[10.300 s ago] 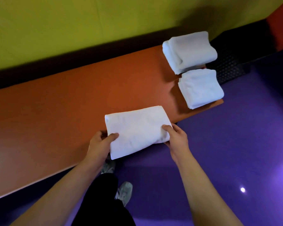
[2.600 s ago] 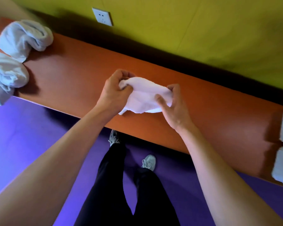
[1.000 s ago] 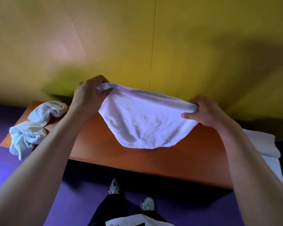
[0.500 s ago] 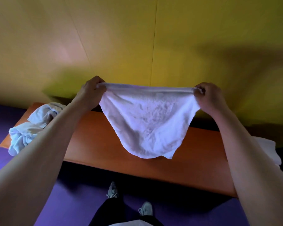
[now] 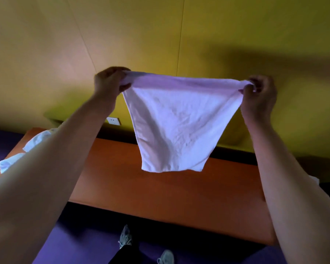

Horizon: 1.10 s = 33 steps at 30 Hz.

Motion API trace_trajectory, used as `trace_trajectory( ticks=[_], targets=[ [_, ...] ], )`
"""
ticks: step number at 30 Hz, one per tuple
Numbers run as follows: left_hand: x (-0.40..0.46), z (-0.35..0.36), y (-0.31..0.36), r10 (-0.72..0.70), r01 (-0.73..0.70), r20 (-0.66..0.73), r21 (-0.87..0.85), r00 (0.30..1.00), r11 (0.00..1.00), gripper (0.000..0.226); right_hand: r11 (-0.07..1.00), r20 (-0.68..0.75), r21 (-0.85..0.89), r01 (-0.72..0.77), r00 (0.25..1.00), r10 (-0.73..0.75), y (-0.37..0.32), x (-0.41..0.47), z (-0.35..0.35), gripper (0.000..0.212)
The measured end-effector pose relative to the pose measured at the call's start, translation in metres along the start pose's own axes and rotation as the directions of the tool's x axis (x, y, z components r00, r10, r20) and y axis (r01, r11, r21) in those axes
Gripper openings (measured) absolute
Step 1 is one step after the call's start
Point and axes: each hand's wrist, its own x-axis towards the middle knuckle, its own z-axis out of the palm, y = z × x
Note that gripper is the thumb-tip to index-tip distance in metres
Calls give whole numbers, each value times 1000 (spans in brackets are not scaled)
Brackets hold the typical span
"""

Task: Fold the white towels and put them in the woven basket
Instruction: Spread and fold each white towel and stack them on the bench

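A white towel [image 5: 176, 124] hangs spread out in the air above the orange bench [image 5: 160, 189]. My left hand [image 5: 110, 82] pinches its upper left corner and my right hand [image 5: 259, 96] pinches its upper right corner, so the top edge is stretched taut between them. The lower edge dangles free just above the bench top. Crumpled white towels [image 5: 13, 159] lie at the bench's left end, partly hidden by my left forearm. The woven basket is not in view.
A yellow wall [image 5: 179, 35] with a white socket [image 5: 113, 121] rises behind the bench. A sliver of folded white towel [image 5: 314, 180] shows at the bench's right end behind my right arm. Purple floor [image 5: 74, 244] and my shoes [image 5: 125, 237] lie below.
I lifted the bunched towel off the bench and pulled it open. Over the last half second both hands rose and spread wider, and the towel now hangs flatter and longer.
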Motion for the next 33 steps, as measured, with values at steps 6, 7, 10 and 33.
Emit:
trace_trajectory(
  ticks=[6,7,10,33],
  targets=[
    [-16,-12,7,128,-123,123,-43,984,991,34,990,-111,113,83,991,-70,-6,-19,-28,26],
    [-22,-18,-2,123,-119,130,-34,984,992,37,989,-99,128,69,993,-57,1,-29,-32,26],
    [-42,-37,-43,70,-72,146,9,987,997,44,989,-39,148,-18,999,24,26,-72,-37,22],
    [-231,-194,-301,-406,269,15,727,914,632,23,807,471,-324,-493,656,590,205,-342,-69,28]
  ],
)
